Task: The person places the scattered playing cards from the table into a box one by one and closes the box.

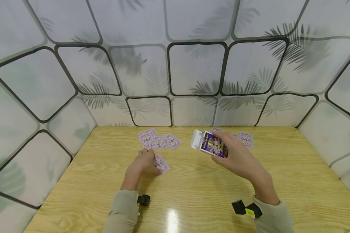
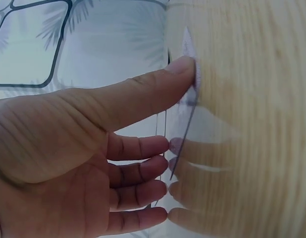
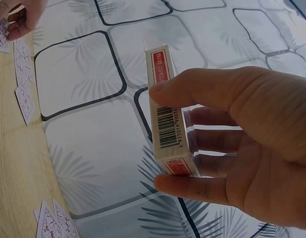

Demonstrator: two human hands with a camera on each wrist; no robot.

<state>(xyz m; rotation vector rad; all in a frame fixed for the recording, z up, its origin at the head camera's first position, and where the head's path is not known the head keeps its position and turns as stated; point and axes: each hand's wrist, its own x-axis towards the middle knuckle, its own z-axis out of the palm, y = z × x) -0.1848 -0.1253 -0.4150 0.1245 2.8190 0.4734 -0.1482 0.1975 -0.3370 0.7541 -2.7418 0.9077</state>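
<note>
My left hand [image 1: 143,163] is low over the table at the left, thumb and fingertips around a playing card [image 1: 161,163] with a purple-and-white back. In the left wrist view the thumb [image 2: 180,69] lies on this card [image 2: 191,94], which looks slightly tilted, and the other fingertips touch the tabletop. My right hand [image 1: 239,155] grips a purple card box [image 1: 214,144] above the table, its white flap open toward the left. The right wrist view shows the barcoded side of the box [image 3: 165,119], held between thumb and fingers. The inside of the box is hidden.
Several face-down cards [image 1: 158,143] overlap at the back left of the wooden table [image 1: 175,191]. More cards [image 1: 246,139] lie at the back right, partly behind the right hand and box. A patterned fabric wall [image 1: 196,69] borders the back and sides.
</note>
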